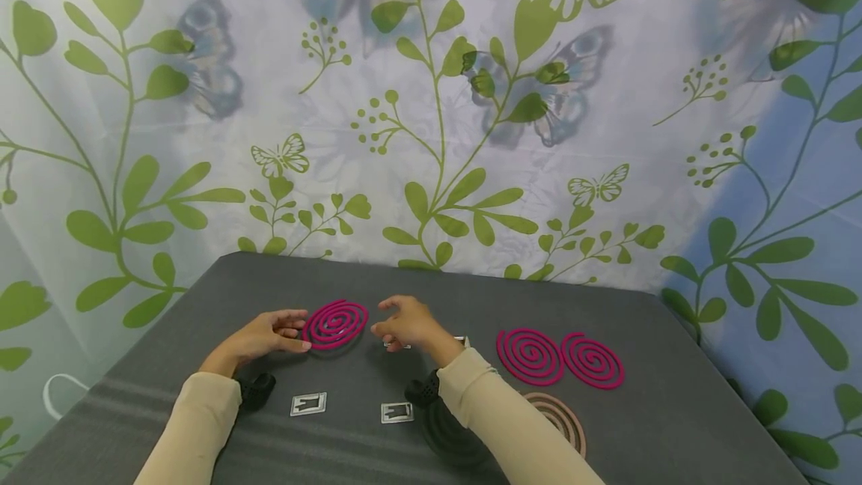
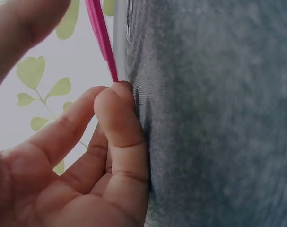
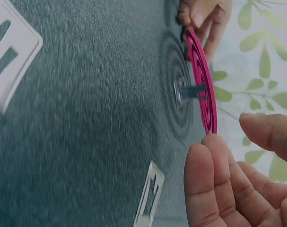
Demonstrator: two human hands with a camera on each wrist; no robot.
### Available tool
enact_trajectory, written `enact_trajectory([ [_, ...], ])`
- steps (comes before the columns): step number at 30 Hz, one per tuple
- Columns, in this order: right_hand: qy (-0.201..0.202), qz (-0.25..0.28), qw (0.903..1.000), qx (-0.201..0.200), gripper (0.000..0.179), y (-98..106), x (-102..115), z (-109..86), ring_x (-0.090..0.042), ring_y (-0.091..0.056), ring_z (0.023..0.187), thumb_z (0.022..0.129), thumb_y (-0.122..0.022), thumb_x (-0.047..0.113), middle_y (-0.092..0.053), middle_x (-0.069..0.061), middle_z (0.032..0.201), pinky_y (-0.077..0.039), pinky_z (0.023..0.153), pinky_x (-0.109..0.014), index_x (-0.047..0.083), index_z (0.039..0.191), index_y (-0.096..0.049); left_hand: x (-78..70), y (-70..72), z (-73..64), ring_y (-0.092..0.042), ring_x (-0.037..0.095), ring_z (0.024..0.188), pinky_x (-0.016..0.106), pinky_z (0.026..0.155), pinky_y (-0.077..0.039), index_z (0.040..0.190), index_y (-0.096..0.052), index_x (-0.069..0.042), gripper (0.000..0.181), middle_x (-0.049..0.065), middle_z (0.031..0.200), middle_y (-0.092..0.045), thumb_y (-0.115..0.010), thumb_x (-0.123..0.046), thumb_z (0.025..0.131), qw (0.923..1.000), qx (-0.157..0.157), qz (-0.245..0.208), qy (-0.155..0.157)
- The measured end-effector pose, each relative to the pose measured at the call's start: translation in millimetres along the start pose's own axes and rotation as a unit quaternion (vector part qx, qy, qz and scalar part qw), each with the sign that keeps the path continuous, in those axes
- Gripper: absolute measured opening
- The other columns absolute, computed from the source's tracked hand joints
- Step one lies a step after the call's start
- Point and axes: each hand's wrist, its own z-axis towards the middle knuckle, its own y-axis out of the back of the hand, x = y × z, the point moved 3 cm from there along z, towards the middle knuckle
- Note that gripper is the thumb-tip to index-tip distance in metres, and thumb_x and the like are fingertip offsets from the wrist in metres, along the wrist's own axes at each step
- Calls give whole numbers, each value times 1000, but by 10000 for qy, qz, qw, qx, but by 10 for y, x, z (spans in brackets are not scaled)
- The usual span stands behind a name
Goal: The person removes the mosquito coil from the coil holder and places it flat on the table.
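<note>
A pink mosquito coil [image 1: 334, 324] sits raised above the grey table on the upright prong of a metal coil stand [image 3: 193, 91], tilted a little. At its left edge is my left hand [image 1: 269, 335], its fingertips touching the rim while the thumb stands apart in the left wrist view. My right hand [image 1: 407, 324] is by the opposite edge, fingers loosely bent. Over in the right wrist view, the right fingertips [image 3: 213, 149] are right at the coil's rim, with the thumb held away. Neither hand pinches the coil.
Flat metal stands [image 1: 308, 404] lie on the grey table [image 1: 323, 455], one more [image 1: 397, 412] close by and others partly behind the right hand. Two pink coils [image 1: 530, 356] lie to the right. A brown coil [image 1: 569, 425] and a dark green coil [image 1: 451, 436] are partly under the right sleeve.
</note>
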Motion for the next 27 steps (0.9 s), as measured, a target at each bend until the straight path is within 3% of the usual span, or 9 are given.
enact_trajectory([
  [8, -35, 30, 9999, -104, 57, -176, 16, 47, -14, -65, 66, 97, -77, -1, -71, -12, 93, -64, 65, -33, -9, 149, -55, -16, -2, 18, -63, 35, 121, 42, 101, -55, 151, -43, 21, 80, 33, 140, -61, -88, -8, 91, 9995, -38, 286, -106],
  [18, -191, 701, 9974, -6, 68, -294, -2, 64, -12, -61, 62, 101, -72, -4, -71, -13, 96, -64, 67, -33, -7, 161, -40, -36, -23, 11, -62, 31, 116, 36, 96, -54, 148, -47, 22, 77, 30, 135, -64, -89, -7, 91, 9989, -85, 429, -143],
  [27, -122, 703, 9974, -131, 62, -322, -21, 73, -15, -64, 66, 98, -74, -6, -72, -13, 94, -65, 68, -36, -3, 156, -50, -43, -35, 25, -61, 30, 114, 30, 90, -53, 148, -49, 21, 74, 26, 132, -66, -88, -6, 91, 9990, -106, 411, -107],
])
